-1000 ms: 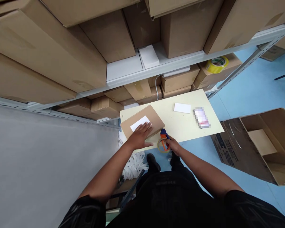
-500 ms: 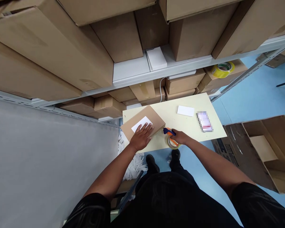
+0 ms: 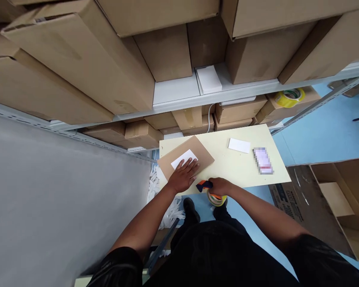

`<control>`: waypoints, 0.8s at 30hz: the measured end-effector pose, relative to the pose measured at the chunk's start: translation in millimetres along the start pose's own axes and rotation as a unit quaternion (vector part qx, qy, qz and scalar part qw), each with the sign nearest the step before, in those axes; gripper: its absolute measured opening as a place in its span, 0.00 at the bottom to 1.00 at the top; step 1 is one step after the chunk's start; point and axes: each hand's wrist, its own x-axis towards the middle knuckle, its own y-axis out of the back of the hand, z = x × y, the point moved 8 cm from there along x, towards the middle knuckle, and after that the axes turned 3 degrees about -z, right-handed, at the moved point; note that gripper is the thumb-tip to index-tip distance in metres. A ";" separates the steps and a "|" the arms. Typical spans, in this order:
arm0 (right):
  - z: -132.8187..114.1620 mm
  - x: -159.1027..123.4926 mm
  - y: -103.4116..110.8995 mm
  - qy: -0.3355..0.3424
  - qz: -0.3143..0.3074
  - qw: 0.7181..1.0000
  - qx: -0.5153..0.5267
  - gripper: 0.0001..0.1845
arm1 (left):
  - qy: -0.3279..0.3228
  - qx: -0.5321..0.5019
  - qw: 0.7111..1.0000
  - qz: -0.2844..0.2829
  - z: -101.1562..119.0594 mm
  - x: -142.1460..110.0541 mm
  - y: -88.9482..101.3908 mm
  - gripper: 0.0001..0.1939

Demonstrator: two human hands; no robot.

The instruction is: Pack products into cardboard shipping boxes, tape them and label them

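A flat brown cardboard box [image 3: 173,156] with a white paper label [image 3: 182,158] lies at the left end of the pale table [image 3: 221,167]. My left hand [image 3: 182,175] rests flat on it, fingers spread, partly covering the label. In my right hand [image 3: 219,186] is an orange and dark blue tape dispenser [image 3: 204,185] holding a roll of clear yellowish tape [image 3: 217,198]. The dispenser hangs at the table's near edge, to the right of my left hand and apart from the box.
A blank white card [image 3: 239,145] and a blurred-out phone-like item [image 3: 263,161] lie on the table's right side. Behind stands a shelf [image 3: 179,99] of cardboard boxes, with a yellow tape roll [image 3: 290,97]. A large open carton [image 3: 341,199] sits at right; white paper strips [image 3: 170,213] lie below.
My right hand has drawn the tape dispenser from beside the box's right corner back toward my body and slightly left. My left hand stays on the box. The camera view has shifted a little.
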 end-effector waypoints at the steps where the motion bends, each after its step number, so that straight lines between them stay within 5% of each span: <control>1: 14.4 -10.7 11.2 -0.006 0.009 1.000 -0.001 0.18 | -0.001 -0.002 1.000 0.000 -0.2 -0.5 -0.7 0.32; 3: 47.1 -29.8 36.9 -0.024 0.041 0.999 0.005 0.20 | -0.003 -0.005 1.000 0.003 0.0 -1.5 -1.3 0.32; 7: 103.2 -49.0 90.1 -0.068 0.205 0.976 0.037 0.17 | -0.009 -0.001 1.000 0.010 -0.1 -3.1 -0.8 0.32; 15: 121.1 -18.6 112.6 -0.073 0.241 0.966 -0.061 0.19 | 0.007 0.035 0.999 -0.011 12.0 -3.6 3.5 0.33; 20: 120.8 -21.2 121.0 -0.045 0.225 0.967 -0.111 0.22 | 0.185 -0.005 0.977 0.109 29.7 -49.0 24.7 0.29; 24: 81.9 -33.8 126.2 0.059 0.281 0.949 -0.128 0.31 | 0.402 -0.138 0.873 0.239 10.5 -124.5 8.4 0.28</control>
